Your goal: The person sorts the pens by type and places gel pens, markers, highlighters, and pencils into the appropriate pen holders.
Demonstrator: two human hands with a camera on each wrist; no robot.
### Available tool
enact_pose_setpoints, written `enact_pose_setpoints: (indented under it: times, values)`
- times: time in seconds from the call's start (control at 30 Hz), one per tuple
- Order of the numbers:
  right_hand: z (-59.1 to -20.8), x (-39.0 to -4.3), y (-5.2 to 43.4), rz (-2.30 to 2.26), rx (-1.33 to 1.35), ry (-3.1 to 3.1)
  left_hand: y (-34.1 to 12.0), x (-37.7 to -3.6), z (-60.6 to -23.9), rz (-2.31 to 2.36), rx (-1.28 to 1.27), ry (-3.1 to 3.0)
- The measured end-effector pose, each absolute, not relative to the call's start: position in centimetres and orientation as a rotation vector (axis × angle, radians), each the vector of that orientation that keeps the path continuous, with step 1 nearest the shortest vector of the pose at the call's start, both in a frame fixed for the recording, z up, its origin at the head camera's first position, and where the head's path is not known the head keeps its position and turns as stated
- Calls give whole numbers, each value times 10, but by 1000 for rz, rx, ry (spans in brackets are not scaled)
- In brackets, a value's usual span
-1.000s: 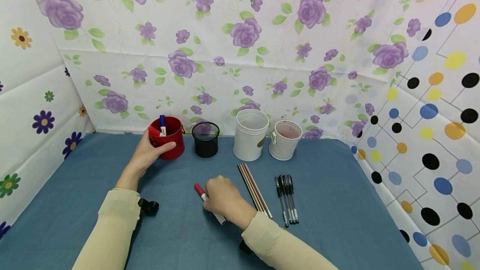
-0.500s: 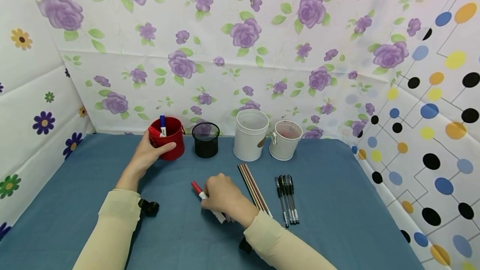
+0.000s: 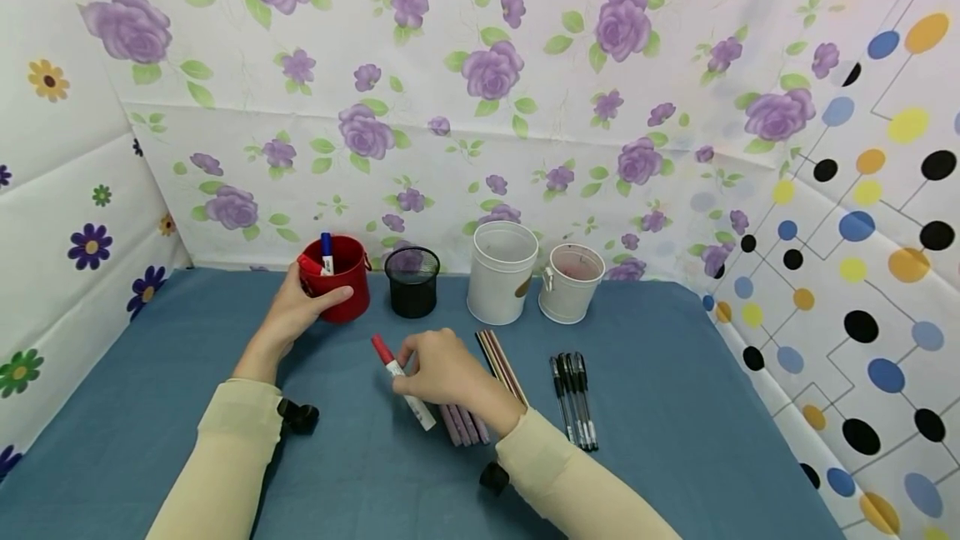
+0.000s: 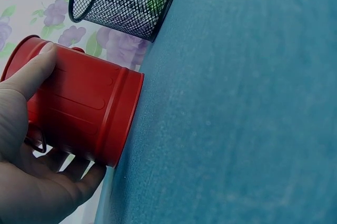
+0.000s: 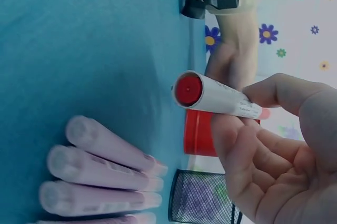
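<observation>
My left hand holds the red metal bucket at the back left of the table, thumb along the near side. In the left wrist view the bucket has its base at the blue cloth. A blue-capped marker and a red-capped marker stand inside it. With thumb and fingers, my right hand pinches another marker, white with a red cap, raised and slanting up-left. The right wrist view shows its red end plug. Beneath that hand lie several pale purple pens, partly covered by it.
Along the back stand a black mesh cup, a tall white bucket and a smaller white bucket. Several pencils lie right of my right hand, with several black gel pens further right. Patterned cloth walls close off back and sides.
The red-capped marker in my right hand has risen and shifted up-left, uncovering the purple pens beneath. My left hand stays on the red bucket.
</observation>
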State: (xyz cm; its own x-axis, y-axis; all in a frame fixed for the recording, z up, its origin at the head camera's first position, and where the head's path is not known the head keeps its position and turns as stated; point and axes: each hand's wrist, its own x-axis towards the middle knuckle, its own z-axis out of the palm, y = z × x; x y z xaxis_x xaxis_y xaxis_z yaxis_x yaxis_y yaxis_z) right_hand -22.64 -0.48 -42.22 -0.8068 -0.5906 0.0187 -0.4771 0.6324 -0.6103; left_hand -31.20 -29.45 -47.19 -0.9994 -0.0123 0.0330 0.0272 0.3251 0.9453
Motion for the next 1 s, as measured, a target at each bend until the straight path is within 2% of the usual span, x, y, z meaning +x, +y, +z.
enact_pose_setpoints:
  times: [0.33, 1.0]
  values:
    - [-407, -241, -5, -1095, -868, 2651, -293, -312, -470, -1824, 5, -2528]
    - [-401, -261, -10, -1357, -886, 2747, -295, -313, -473, -1810, -17, -2516]
